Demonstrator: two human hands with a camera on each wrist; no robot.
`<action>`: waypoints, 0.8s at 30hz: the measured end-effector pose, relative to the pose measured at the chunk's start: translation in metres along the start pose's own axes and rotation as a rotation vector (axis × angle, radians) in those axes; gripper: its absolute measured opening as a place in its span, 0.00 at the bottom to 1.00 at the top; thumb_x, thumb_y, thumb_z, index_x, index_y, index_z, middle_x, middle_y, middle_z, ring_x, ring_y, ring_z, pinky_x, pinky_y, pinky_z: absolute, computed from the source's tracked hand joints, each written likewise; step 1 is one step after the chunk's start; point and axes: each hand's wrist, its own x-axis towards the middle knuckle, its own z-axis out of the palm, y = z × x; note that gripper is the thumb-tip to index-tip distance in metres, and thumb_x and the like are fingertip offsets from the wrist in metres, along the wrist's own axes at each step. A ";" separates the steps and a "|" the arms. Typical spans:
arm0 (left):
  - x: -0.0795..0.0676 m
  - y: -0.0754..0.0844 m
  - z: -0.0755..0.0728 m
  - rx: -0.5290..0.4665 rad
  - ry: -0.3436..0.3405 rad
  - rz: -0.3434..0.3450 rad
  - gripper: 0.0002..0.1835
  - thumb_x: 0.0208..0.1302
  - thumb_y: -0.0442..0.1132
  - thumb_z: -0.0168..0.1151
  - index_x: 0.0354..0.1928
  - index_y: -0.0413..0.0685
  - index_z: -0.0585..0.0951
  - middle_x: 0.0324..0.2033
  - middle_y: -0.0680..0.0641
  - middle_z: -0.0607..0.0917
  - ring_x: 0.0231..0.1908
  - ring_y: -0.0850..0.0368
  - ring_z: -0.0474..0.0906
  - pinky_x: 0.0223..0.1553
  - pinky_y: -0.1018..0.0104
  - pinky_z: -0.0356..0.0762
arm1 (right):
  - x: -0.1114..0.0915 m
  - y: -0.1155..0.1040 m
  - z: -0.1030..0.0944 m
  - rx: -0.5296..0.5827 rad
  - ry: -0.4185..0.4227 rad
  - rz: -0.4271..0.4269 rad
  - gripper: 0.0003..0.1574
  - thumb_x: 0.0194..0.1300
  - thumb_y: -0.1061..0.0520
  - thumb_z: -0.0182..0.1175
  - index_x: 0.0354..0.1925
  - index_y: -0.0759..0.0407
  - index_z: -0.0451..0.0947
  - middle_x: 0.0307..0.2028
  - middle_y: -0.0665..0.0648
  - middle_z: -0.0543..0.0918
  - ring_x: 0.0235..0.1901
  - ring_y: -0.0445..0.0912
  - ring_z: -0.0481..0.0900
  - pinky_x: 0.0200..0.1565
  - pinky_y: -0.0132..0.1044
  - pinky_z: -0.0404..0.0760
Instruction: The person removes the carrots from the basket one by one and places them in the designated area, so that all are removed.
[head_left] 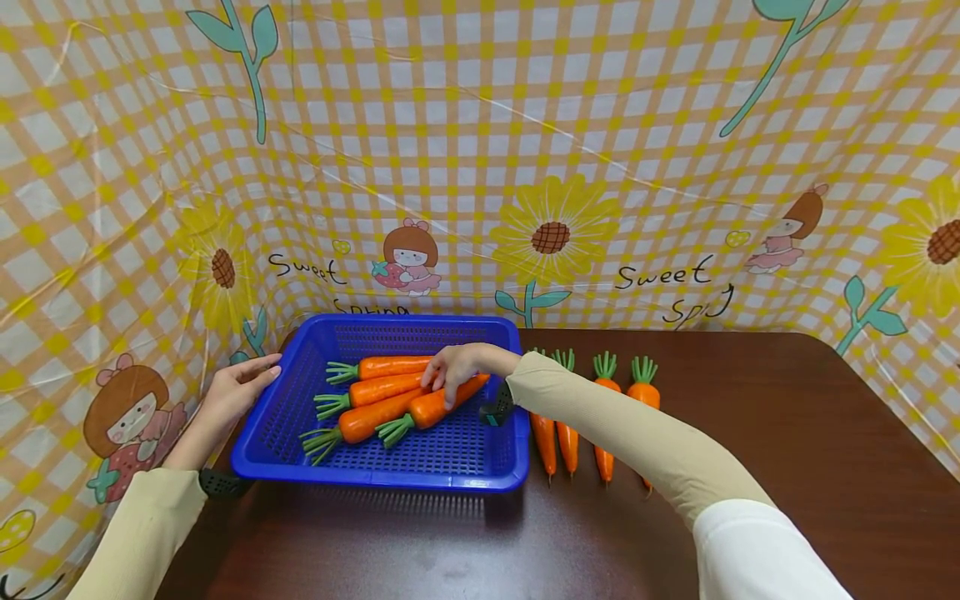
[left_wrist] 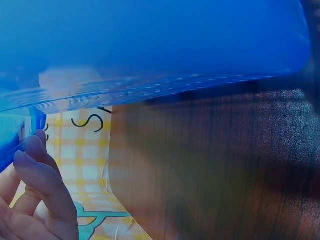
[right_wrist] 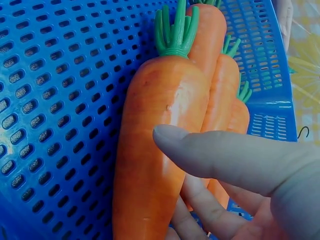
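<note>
Several orange carrots with green tops lie side by side in a blue plastic basket (head_left: 442,479). My right hand (head_left: 455,368) reaches into it and grips the nearest carrot (head_left: 429,410). In the right wrist view, my thumb presses the near side of this carrot (right_wrist: 150,115) while the other fingers curl behind it, partly hidden. Beneath and beside it are more carrots (head_left: 367,419). My left hand (head_left: 228,398) rests its fingertips at the basket's left rim, fingers extended and holding no carrot. The left wrist view shows those fingers (left_wrist: 47,180) beside the blue edge.
Right of the basket, more carrots (head_left: 604,462) lie in a row on the dark brown table (head_left: 772,417), tops pointing away; my right sleeve (head_left: 622,425) crosses over them. A checked, sunflower-printed cloth (head_left: 465,142) walls the table at the back and sides.
</note>
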 end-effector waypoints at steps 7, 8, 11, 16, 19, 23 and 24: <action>0.001 0.001 0.001 0.011 0.000 -0.002 0.31 0.71 0.52 0.51 0.68 0.39 0.68 0.54 0.37 0.78 0.31 0.74 0.76 0.34 0.75 0.77 | 0.008 0.003 0.001 -0.093 -0.009 0.005 0.36 0.48 0.71 0.69 0.58 0.62 0.75 0.55 0.60 0.78 0.54 0.46 0.74 0.47 0.30 0.75; 0.001 0.001 0.001 0.013 0.002 -0.002 0.31 0.71 0.52 0.52 0.68 0.39 0.68 0.53 0.38 0.79 0.31 0.74 0.76 0.34 0.75 0.77 | 0.009 0.003 0.002 -0.130 -0.010 -0.001 0.37 0.47 0.69 0.71 0.57 0.60 0.76 0.56 0.59 0.78 0.56 0.47 0.74 0.50 0.31 0.75; 0.001 0.003 0.001 0.006 0.007 -0.003 0.30 0.71 0.52 0.52 0.67 0.39 0.68 0.48 0.45 0.81 0.31 0.73 0.76 0.33 0.75 0.77 | 0.039 0.029 -0.004 -0.166 -0.057 -0.045 0.37 0.42 0.62 0.77 0.53 0.53 0.79 0.52 0.52 0.81 0.52 0.42 0.77 0.51 0.30 0.75; 0.002 0.004 0.001 0.006 0.006 -0.014 0.30 0.71 0.52 0.52 0.67 0.39 0.69 0.46 0.48 0.81 0.31 0.73 0.76 0.33 0.74 0.76 | 0.045 0.033 -0.006 -0.129 -0.096 0.020 0.34 0.45 0.65 0.75 0.53 0.51 0.79 0.52 0.51 0.81 0.53 0.42 0.77 0.54 0.33 0.75; 0.003 0.004 0.002 0.012 0.005 -0.021 0.30 0.71 0.52 0.52 0.68 0.40 0.68 0.49 0.43 0.80 0.31 0.73 0.76 0.33 0.74 0.76 | 0.035 0.025 -0.004 -0.128 -0.103 0.013 0.33 0.46 0.64 0.74 0.52 0.51 0.79 0.52 0.51 0.80 0.53 0.42 0.76 0.54 0.33 0.75; 0.004 0.004 0.001 0.011 0.003 -0.018 0.30 0.71 0.52 0.51 0.68 0.41 0.68 0.51 0.41 0.79 0.31 0.73 0.76 0.34 0.74 0.77 | 0.075 0.061 -0.007 -0.131 -0.101 -0.023 0.33 0.42 0.62 0.77 0.50 0.48 0.80 0.48 0.49 0.82 0.49 0.40 0.78 0.51 0.31 0.76; 0.004 0.004 0.001 0.011 0.003 -0.016 0.30 0.71 0.52 0.51 0.68 0.41 0.68 0.52 0.41 0.79 0.31 0.73 0.76 0.34 0.74 0.77 | 0.098 0.080 -0.008 -0.126 -0.097 -0.037 0.34 0.41 0.62 0.78 0.49 0.47 0.81 0.47 0.48 0.82 0.48 0.40 0.78 0.50 0.31 0.76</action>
